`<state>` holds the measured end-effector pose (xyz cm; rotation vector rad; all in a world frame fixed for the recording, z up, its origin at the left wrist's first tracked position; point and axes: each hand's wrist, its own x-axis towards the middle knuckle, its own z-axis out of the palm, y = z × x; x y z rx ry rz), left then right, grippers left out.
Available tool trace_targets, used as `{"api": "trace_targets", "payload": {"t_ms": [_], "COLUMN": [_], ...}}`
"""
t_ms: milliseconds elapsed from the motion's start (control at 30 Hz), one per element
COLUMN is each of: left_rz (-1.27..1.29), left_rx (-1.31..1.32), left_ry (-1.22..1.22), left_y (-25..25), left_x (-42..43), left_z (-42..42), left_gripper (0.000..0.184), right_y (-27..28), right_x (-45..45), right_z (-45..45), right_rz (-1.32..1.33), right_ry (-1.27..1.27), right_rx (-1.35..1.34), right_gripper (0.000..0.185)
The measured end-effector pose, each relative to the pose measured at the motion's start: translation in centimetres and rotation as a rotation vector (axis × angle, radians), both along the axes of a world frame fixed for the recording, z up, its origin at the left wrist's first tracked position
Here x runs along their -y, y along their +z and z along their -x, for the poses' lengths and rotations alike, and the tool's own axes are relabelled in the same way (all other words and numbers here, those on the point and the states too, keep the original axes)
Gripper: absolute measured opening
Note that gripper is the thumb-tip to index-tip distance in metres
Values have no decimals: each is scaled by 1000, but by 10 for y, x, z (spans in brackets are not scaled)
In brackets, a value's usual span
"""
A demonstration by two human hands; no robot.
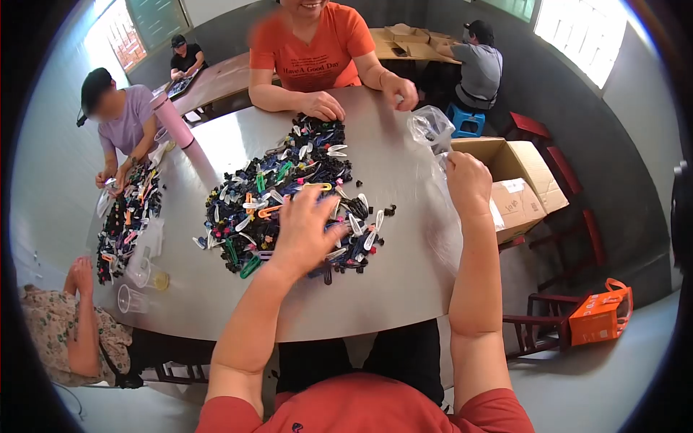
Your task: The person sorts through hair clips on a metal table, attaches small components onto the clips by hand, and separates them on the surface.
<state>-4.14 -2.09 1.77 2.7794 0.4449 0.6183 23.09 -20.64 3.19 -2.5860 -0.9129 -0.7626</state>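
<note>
A wide pile of hair clips (249, 209), mostly black with white, orange, green and blue ones, lies on the metal table. My left hand (307, 227) is over the near side of this pile, fingers apart and bent down toward the clips. A yellow clip (317, 187) and an orange clip (270, 211) show by its fingertips. At the table's right edge, my right hand (469, 184) is closed on a clear plastic bag (442, 169). Whether anything else is inside that fist is hidden.
An open cardboard box (530, 169) stands beyond the right edge. Across the table a person in orange (314, 54) has both hands near the pile. Left are another clip pile (130, 216), a pink flask (172, 121) and plastic cups (132, 298). Red stools and an orange bag (599, 316) are right.
</note>
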Motion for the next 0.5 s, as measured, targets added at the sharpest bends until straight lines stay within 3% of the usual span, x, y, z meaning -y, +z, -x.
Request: {"api": "trace_targets", "payload": {"t_ms": [33, 100, 167, 267, 400, 500], "left_rz": [5, -116, -157, -245, -280, -312], "left_rx": [0, -135, -167, -194, -145, -123], "left_ry": [2, -281, -311, -310, -151, -70], "left_y": [2, 0, -12, -12, -21, -29], "left_x": [11, 34, 37, 22, -1, -6], "left_z": [2, 9, 11, 10, 4, 2], "left_gripper": [44, 58, 61, 55, 46, 42], "right_y": [-1, -1, 0, -1, -19, -33], "right_x": [-4, -11, -17, -25, -42, -53], "right_z": [4, 14, 32, 53, 57, 58], "right_rz": [-66, -127, -59, 105, 169, 14], "right_ry": [102, 206, 548, 730, 711, 696], "right_rx": [-74, -148, -516, -575, -595, -568], "right_gripper": [17, 17, 19, 21, 20, 15]}}
